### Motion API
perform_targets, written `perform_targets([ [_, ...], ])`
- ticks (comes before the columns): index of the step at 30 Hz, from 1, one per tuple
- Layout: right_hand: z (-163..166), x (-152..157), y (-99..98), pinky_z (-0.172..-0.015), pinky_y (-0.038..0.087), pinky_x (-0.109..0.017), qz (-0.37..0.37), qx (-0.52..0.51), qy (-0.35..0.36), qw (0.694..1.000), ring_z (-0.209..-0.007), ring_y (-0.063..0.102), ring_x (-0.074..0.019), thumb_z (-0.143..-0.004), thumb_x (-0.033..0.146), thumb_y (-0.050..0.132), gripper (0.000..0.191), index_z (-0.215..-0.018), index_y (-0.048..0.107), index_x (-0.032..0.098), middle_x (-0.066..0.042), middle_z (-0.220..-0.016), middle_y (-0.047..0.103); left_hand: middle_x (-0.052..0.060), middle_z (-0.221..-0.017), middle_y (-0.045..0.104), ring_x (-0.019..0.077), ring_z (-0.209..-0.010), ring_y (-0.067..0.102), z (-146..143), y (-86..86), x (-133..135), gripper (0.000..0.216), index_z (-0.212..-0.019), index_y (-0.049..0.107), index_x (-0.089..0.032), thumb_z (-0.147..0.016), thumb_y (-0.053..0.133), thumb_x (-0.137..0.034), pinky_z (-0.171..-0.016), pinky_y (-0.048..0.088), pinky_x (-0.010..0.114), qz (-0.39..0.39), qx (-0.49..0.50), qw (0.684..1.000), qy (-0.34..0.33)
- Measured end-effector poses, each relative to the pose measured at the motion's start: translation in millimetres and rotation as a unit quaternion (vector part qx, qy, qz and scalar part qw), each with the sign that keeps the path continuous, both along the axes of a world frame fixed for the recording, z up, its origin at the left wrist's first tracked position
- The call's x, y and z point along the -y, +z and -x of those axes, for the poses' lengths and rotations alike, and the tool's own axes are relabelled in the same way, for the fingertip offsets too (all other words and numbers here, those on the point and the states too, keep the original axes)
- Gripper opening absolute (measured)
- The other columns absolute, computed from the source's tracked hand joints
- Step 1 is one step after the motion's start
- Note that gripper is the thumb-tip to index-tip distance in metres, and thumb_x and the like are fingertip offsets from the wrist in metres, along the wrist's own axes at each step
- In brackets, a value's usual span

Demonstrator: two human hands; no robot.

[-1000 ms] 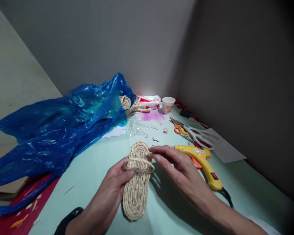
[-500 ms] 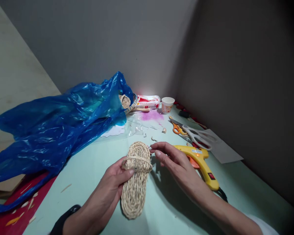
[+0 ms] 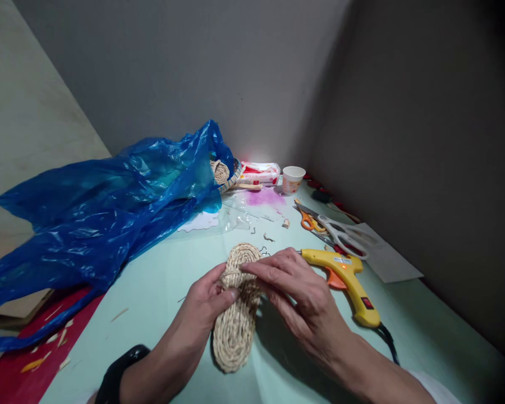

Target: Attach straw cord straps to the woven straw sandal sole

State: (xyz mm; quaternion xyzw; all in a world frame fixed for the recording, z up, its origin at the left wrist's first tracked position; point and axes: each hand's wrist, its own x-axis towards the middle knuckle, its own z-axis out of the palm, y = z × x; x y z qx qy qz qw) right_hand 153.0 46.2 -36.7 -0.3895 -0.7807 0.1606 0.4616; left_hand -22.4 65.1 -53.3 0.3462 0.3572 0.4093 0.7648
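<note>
A small slipper of coiled, braided straw (image 3: 234, 331) is tilted upright above the table, with a straw strap across its upper half. My left hand (image 3: 208, 303) grips its left side, thumb on the front by the strap. My right hand (image 3: 297, 286) is closed at the slipper's right side, with the index fingertip on the strap; its thumb is mostly hidden. Just beyond my right fingers is a thin bent wire (image 3: 264, 251). Right of that hand lies a yellow hot glue gun (image 3: 356, 280) with an orange trigger and a black cord.
At the left spreads a crumpled blue plastic bag (image 3: 88, 207), with another coiled straw piece (image 3: 221, 171) at its mouth. Along the back stand a red-and-white packet (image 3: 261, 175) and a paper cup (image 3: 293, 180). Several scissors (image 3: 340, 231) lie by a grey card (image 3: 391, 258) at the right.
My right hand has moved from beside the slipper's right edge onto its strap. My left hand still holds the slipper. The whole view has shifted slightly.
</note>
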Motion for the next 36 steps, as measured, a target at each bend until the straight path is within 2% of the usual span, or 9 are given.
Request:
perform_targets([
  [4, 0.2, 0.3, 1.8, -0.083, 0.042, -0.034, 0.027, -0.013, -0.016, 0.999, -0.094, 0.054, -0.0177, -0.095, 0.014, 0.052, 0.026, -0.117, 0.063, 0.023, -0.002, -0.105, 0.068, 0.012, -0.118, 0.070, 0.0287, -0.111, 0.063, 2.1, -1.2, -1.3, 0.046, -0.125, 0.060, -0.017, -0.080, 0.068, -0.014, -0.096, 0.045, 0.039, -0.018, -0.015, 1.000, -0.003],
  [10, -7.8, -6.7, -0.1, -0.095, 0.039, -0.035, 0.196, -0.086, -0.114, 0.970, -0.107, 0.056, -0.0178, -0.099, 0.033, 0.047, 0.021, -0.109, 0.063, 0.024, -0.001, -0.112, 0.065, 0.012, -0.112, 0.072, 0.0288, -0.106, 0.065, 2.0, 2.2, -2.2, 0.046, -0.126, 0.058, -0.017, -0.081, 0.067, -0.014, -0.093, 0.046, 0.039, 0.008, -0.044, 0.999, -0.005],
  [12, -10.7, -9.7, -1.9, -0.093, 0.041, -0.034, 0.251, -0.114, -0.100, 0.956, -0.105, 0.058, -0.0177, -0.099, 0.036, 0.047, 0.022, -0.108, 0.062, 0.024, -0.001, -0.110, 0.066, 0.012, -0.114, 0.071, 0.0291, -0.108, 0.064, 1.6, 4.0, -2.5, 0.048, -0.129, 0.057, -0.016, -0.081, 0.066, -0.013, -0.093, 0.047, 0.039, 0.018, -0.032, 0.999, -0.007],
  [15, -13.0, -11.0, -2.2, -0.086, 0.044, -0.032, 0.286, -0.140, -0.075, 0.945, -0.101, 0.059, -0.0172, -0.098, 0.039, 0.048, 0.021, -0.108, 0.061, 0.025, 0.000, -0.107, 0.067, 0.012, -0.120, 0.069, 0.0290, -0.113, 0.062, 2.2, 5.3, -2.3, 0.049, -0.131, 0.056, -0.017, -0.083, 0.065, -0.012, -0.094, 0.047, 0.039, 0.028, -0.012, 0.999, -0.013],
  [18, -12.9, -8.7, 1.1, -0.086, 0.044, -0.031, 0.272, -0.136, -0.086, 0.949, -0.104, 0.058, -0.0169, -0.097, 0.039, 0.051, 0.021, -0.110, 0.062, 0.027, 0.001, -0.112, 0.066, 0.010, -0.125, 0.066, 0.0270, -0.116, 0.060, 3.6, 4.8, -1.8, 0.048, -0.131, 0.056, -0.021, -0.084, 0.063, -0.011, -0.097, 0.046, 0.037, 0.025, -0.008, 0.999, -0.018],
  [21, -10.2, -5.0, 4.8, -0.092, 0.043, -0.031, 0.204, -0.112, -0.062, 0.971, -0.106, 0.058, -0.0162, -0.095, 0.033, 0.056, 0.020, -0.113, 0.064, 0.027, 0.001, -0.116, 0.066, 0.009, -0.126, 0.066, 0.0258, -0.115, 0.061, 4.1, 4.2, -1.5, 0.049, -0.131, 0.056, -0.021, -0.084, 0.063, -0.009, -0.099, 0.045, 0.036, 0.025, -0.008, 0.999, -0.021],
  [26, -4.3, -1.0, 3.5, -0.084, 0.045, -0.031, 0.086, -0.085, 0.005, 0.993, -0.096, 0.059, -0.0155, -0.094, 0.017, 0.057, 0.022, -0.111, 0.068, 0.027, 0.000, -0.101, 0.070, 0.008, -0.122, 0.068, 0.0241, -0.112, 0.063, 3.3, 4.8, -1.8, 0.052, -0.130, 0.057, -0.021, -0.082, 0.064, -0.006, -0.099, 0.045, 0.035, 0.029, -0.013, 0.999, -0.014],
  [32, -2.6, -3.7, -1.4, -0.089, 0.044, -0.037, 0.080, -0.063, -0.007, 0.995, -0.096, 0.059, -0.0169, -0.094, 0.016, 0.057, 0.019, -0.109, 0.066, 0.023, -0.002, -0.102, 0.070, 0.007, -0.123, 0.067, 0.0235, -0.113, 0.061, 2.9, 5.8, -0.8, 0.046, -0.125, 0.061, -0.020, -0.082, 0.063, -0.005, -0.099, 0.045, 0.035, 0.032, -0.010, 0.999, -0.013],
  [36, -2.4, -4.0, -1.8, -0.086, 0.045, -0.035, 0.088, -0.058, 0.001, 0.994, -0.094, 0.060, -0.0165, -0.094, 0.014, 0.056, 0.018, -0.103, 0.069, 0.023, -0.002, -0.100, 0.070, 0.008, -0.121, 0.068, 0.0240, -0.112, 0.062, 1.8, 6.7, -1.6, 0.048, -0.125, 0.060, -0.018, -0.080, 0.063, -0.003, -0.100, 0.044, 0.036, 0.035, -0.007, 0.999, -0.005],
])
